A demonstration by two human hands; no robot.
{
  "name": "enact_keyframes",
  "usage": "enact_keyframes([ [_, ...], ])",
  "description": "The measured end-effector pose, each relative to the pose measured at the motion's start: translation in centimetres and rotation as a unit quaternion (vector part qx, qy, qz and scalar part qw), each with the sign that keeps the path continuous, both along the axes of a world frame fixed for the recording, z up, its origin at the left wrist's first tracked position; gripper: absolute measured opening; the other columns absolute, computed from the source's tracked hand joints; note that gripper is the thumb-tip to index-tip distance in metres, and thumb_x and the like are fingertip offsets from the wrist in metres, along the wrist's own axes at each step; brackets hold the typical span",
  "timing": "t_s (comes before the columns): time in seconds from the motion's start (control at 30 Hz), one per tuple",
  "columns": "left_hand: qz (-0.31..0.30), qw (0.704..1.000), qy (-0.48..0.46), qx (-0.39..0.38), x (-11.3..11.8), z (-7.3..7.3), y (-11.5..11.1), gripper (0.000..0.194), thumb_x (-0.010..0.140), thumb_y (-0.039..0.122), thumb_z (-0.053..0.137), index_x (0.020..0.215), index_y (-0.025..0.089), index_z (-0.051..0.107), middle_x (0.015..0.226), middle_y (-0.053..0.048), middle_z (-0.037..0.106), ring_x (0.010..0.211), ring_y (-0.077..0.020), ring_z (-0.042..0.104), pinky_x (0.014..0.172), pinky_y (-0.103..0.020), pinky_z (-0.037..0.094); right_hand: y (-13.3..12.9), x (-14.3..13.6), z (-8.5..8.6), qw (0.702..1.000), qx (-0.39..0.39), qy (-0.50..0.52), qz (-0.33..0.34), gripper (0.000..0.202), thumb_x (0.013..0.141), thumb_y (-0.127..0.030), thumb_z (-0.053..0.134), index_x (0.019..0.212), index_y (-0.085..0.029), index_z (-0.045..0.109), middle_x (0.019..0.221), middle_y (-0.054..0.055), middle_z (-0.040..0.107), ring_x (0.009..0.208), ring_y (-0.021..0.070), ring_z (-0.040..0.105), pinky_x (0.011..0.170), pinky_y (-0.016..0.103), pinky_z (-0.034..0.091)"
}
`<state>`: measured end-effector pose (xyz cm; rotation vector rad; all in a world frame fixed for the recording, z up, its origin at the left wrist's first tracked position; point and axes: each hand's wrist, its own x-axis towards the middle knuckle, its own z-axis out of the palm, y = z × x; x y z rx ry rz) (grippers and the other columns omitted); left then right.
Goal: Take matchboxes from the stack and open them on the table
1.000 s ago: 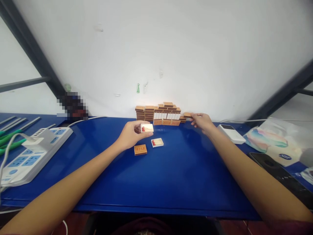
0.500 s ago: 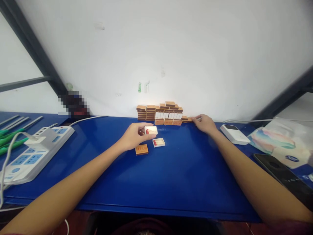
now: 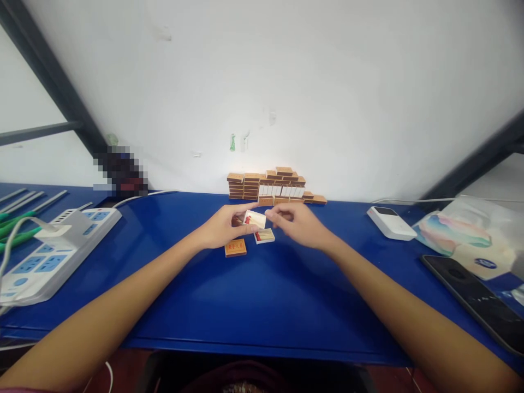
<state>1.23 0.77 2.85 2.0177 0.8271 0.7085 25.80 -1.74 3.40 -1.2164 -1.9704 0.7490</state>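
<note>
My left hand (image 3: pixel 223 226) grips a matchbox tray (image 3: pixel 254 220) of red-headed matches, tilted above the desk with its open side showing. Close to the tray's right end is my right hand (image 3: pixel 297 222), its fingertips drawn together. What they pinch, if anything, is too small to make out. Just below the held tray, a second white tray (image 3: pixel 265 237) with red-headed matches lies on the blue desk. An orange closed matchbox (image 3: pixel 235 248) rests to its left. Behind both hands, a stack of matchboxes (image 3: pixel 243 186) stands against the wall, some with white sides showing.
On the left lie a white power strip (image 3: pixel 61 254) with a plugged-in charger and several green-handled tools (image 3: pixel 20 218). To the right are a white device with a dark screen (image 3: pixel 392 223), a black phone (image 3: pixel 470 295) and a plastic tissue pack (image 3: pixel 470 234).
My right hand has left the flat matchboxes at the stack's right end and come left to the held tray. The left hand keeps its hold, the tray now tilted more.
</note>
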Motion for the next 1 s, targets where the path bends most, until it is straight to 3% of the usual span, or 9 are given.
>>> enact_keyframes([
  [0.1, 0.038, 0.999, -0.016, 0.010, 0.4, -0.1, -0.3, 0.070, 0.086, 0.047, 0.076, 0.147, 0.018, 0.057, 0.100, -0.005, 0.076, 0.080, -0.0174, 0.064, 0.073, -0.031, 0.053, -0.8, -1.8, -0.2, 0.994, -0.076, 0.076, 0.013, 0.051, 0.089, -0.068, 0.062, 0.076, -0.020, 0.067, 0.057, -0.001, 0.060, 0.049, 0.0128, 0.050, 0.048, 0.025, 0.037],
  [0.3, 0.065, 0.997, -0.007, 0.028, 0.8, -0.3, -0.4, 0.071, 0.082, 0.047, 0.079, 0.143, 0.017, 0.061, 0.102, -0.007, 0.077, 0.080, -0.0184, 0.066, 0.074, -0.032, 0.054, 0.2, -1.4, -1.0, 0.985, -0.125, 0.114, -0.022, 0.047, 0.088, -0.061, 0.065, 0.069, -0.018, 0.068, 0.055, 0.000, 0.061, 0.046, 0.0097, 0.044, 0.047, 0.024, 0.034],
  [0.5, 0.074, 0.996, 0.021, 0.045, 1.6, -0.7, -0.4, 0.075, 0.081, 0.050, 0.079, 0.144, 0.017, 0.059, 0.101, -0.006, 0.077, 0.081, -0.0188, 0.065, 0.076, -0.033, 0.054, 0.5, -1.7, -1.3, 0.994, 0.026, -0.010, -0.105, 0.028, 0.086, -0.039, 0.066, 0.067, -0.020, 0.068, 0.064, 0.003, 0.069, 0.059, 0.0162, 0.058, 0.055, 0.027, 0.039],
  [0.67, 0.063, 0.986, 0.116, 0.100, -0.7, 1.7, -0.2, 0.097, 0.073, 0.058, 0.083, 0.153, 0.019, 0.046, 0.115, -0.010, 0.072, 0.095, -0.0233, 0.068, 0.081, -0.033, 0.053, 2.1, -0.3, -1.3, 0.964, 0.113, -0.173, -0.166, 0.016, 0.083, -0.025, 0.066, 0.068, -0.019, 0.065, 0.069, 0.003, 0.071, 0.065, 0.0178, 0.061, 0.059, 0.028, 0.036],
  [0.8, 0.017, 0.971, 0.222, 0.084, -3.4, 3.7, -0.4, 0.070, 0.063, 0.062, 0.086, 0.119, 0.022, 0.071, 0.103, -0.008, 0.074, 0.084, -0.0235, 0.069, 0.065, -0.028, 0.049, 3.4, 0.9, -2.0, 0.953, 0.079, -0.255, -0.144, 0.019, 0.086, -0.024, 0.066, 0.068, -0.019, 0.064, 0.072, 0.005, 0.072, 0.067, 0.0188, 0.062, 0.060, 0.028, 0.035],
  [0.9, -0.006, 0.949, 0.293, 0.114, -3.7, 3.5, -0.8, 0.049, 0.056, 0.056, 0.089, 0.090, 0.023, 0.075, 0.088, -0.005, 0.074, 0.074, -0.0220, 0.066, 0.058, -0.027, 0.043, 3.4, 1.4, -2.2, 0.954, 0.084, -0.255, -0.132, 0.029, 0.093, -0.032, 0.061, 0.067, -0.020, 0.062, 0.071, 0.005, 0.071, 0.065, 0.0182, 0.060, 0.059, 0.028, 0.034],
  [1.0, -0.013, 0.941, 0.312, 0.130, -3.0, 2.9, -1.1, 0.028, 0.063, 0.044, 0.085, 0.077, 0.023, 0.073, 0.074, -0.003, 0.071, 0.065, -0.0201, 0.063, 0.054, -0.027, 0.039, 2.5, 2.0, -1.8, 0.961, 0.117, -0.196, -0.155, 0.037, 0.096, -0.040, 0.058, 0.065, -0.021, 0.060, 0.066, 0.005, 0.067, 0.062, 0.0179, 0.057, 0.059, 0.029, 0.035],
])
